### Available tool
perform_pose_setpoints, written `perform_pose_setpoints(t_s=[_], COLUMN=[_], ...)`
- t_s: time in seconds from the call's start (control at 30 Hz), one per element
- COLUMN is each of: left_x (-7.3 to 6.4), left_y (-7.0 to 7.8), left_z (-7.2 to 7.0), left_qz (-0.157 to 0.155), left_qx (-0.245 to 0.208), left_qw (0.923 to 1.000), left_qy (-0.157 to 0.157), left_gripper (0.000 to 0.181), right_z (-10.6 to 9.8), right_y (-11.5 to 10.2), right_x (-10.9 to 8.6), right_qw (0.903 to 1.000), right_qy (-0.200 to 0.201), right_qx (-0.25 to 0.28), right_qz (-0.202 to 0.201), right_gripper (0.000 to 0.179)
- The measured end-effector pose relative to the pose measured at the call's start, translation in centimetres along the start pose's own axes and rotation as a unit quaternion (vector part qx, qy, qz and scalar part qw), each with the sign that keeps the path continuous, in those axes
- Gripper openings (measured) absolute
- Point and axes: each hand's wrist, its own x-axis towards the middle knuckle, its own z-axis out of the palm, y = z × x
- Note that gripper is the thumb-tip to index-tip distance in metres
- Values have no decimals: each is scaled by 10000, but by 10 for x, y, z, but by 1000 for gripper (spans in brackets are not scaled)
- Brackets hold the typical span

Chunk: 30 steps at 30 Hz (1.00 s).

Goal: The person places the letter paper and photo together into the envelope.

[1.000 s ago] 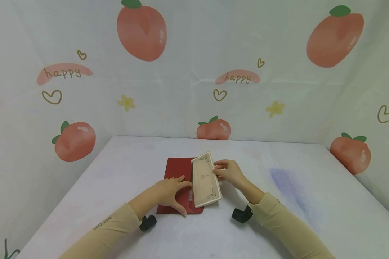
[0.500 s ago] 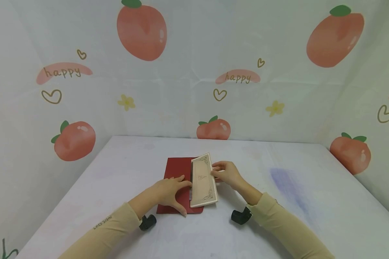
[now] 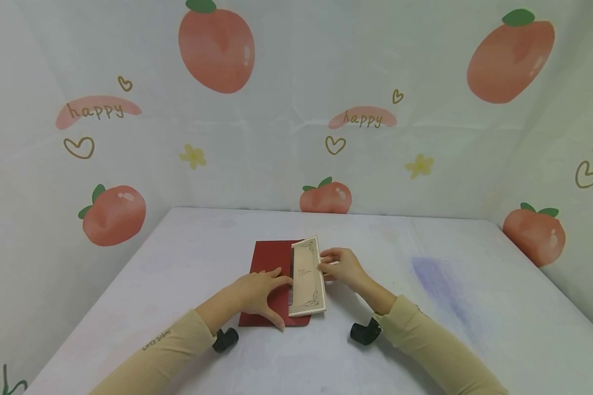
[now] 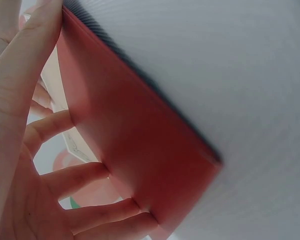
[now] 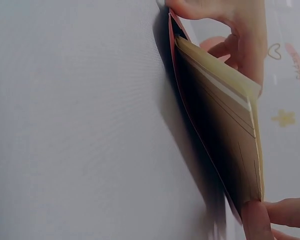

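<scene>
A flat red envelope-like folder (image 3: 272,257) lies on the white table. My left hand (image 3: 256,292) rests on it with fingers spread; in the left wrist view the fingertips (image 4: 97,172) press on its red surface. A cream card (image 3: 306,277) with ornamental corners slants up from the folder's right side, its left edge at the opening. My right hand (image 3: 345,269) pinches the card's right edge between thumb and fingers. In the right wrist view the layered card (image 5: 225,100) stands at an angle inside the thin red cover. How deep its left edge sits is hidden.
A small black wrist-camera mount (image 3: 225,340) hangs under the left sleeve, another black mount (image 3: 365,332) under the right one. The white table (image 3: 474,263) has a bluish smudge at right. Behind it hangs a backdrop (image 3: 286,71) with printed peaches and hearts.
My right hand has moved a little left and the card has shifted left with it, now covering a narrower strip to the right of the folder. The left hand and the folder have stayed put.
</scene>
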Motion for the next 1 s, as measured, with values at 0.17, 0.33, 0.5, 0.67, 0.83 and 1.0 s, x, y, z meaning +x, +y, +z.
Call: perform_pose_setpoints(t_s=[0.17,0.33,0.5,0.67,0.83,1.0], left_x=[0,-1,-1,-1,-1,-1], left_y=[0,1,1,1,1,0], left_z=[0,-1,-2,-1,-1,-1], left_qz=[-7,-27,-51,-38,-42,-14], left_qx=[23,35,36,38,15,-2], left_qw=[10000,10000,10000,10000,10000,10000], left_qy=[-8,-25,-40,-34,-43,-29], left_gripper=[90,91,92,92,92,92], right_z=[2,4,6,8,10,12], right_y=[-1,-3,-2,-1,-2,-2], right_x=[0,0,0,0,0,0], right_qw=[10000,9999,9998,9996,9996,9996], right_qy=[27,105,210,267,228,220], right_qx=[-44,-25,23,7,-6,65], right_qz=[31,32,-14,-59,-147,-172], right_gripper=[34,35,39,39,39,39])
